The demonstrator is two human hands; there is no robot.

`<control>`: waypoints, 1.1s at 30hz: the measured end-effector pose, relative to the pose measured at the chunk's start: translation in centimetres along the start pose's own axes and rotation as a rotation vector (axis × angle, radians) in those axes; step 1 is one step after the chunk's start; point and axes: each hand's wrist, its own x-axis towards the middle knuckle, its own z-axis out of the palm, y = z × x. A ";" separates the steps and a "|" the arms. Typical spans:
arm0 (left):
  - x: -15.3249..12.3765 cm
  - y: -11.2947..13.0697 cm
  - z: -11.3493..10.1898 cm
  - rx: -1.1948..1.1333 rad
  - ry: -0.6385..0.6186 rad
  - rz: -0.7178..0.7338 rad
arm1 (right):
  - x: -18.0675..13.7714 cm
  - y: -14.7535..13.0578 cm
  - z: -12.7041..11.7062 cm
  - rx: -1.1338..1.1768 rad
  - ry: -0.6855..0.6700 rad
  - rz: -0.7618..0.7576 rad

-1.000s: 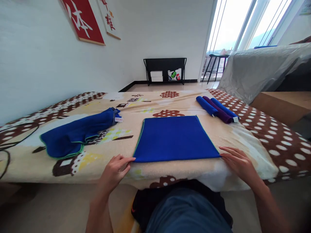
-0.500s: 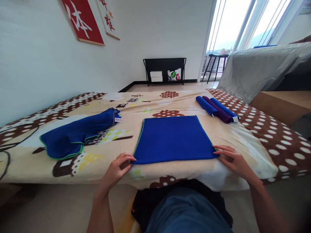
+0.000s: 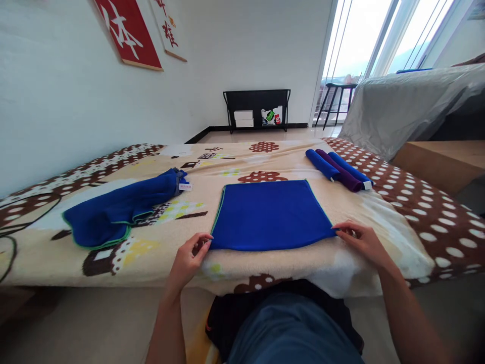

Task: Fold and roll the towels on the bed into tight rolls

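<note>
Seated at the near edge of a bed [image 3: 379,275], which is covered with a beige blanket [image 3: 242,156] with brown dotted patterns.

In the middle of the bed, close to the near edge: a folded blue towel [image 3: 271,215], flat and almost square, with thin green edging along its left side. Left hand [image 3: 188,260] at the near left corner of this towel, fingers [image 3: 204,243] clenched on the corner in a pinch. Right hand [image 3: 361,241] at the near right corner, fingers [image 3: 341,231] grasping that corner in the same way.

To the left, well apart from the folded one: a crumpled blue towel [image 3: 113,212] with green edging and a small white label at its far right end. At the far right of the bed: three rolled towels [image 3: 339,169], two blue with one purple between them, side by side and touching.

Beyond the bed, against the far wall: a black rack [image 3: 257,96] with white boxes and a colourful bag inside. On the left wall: a red hanging [image 3: 129,33] with white characters. At the right: furniture under a grey plastic sheet [image 3: 409,106], and a black stool [image 3: 337,96] before the bright window.
</note>
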 end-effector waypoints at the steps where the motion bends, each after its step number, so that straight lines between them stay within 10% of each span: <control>1: 0.1 0.0 0.3 -0.004 0.023 -0.010 | 0.1 0.2 0.3 0.016 0.016 0.038; 20: 1.0 -1.3 2.8 0.213 0.329 0.012 | -0.1 0.2 2.7 -0.171 0.285 0.140; 33: 1.0 -0.6 2.9 0.360 0.351 0.241 | 0.3 0.5 3.2 -0.204 0.262 -0.114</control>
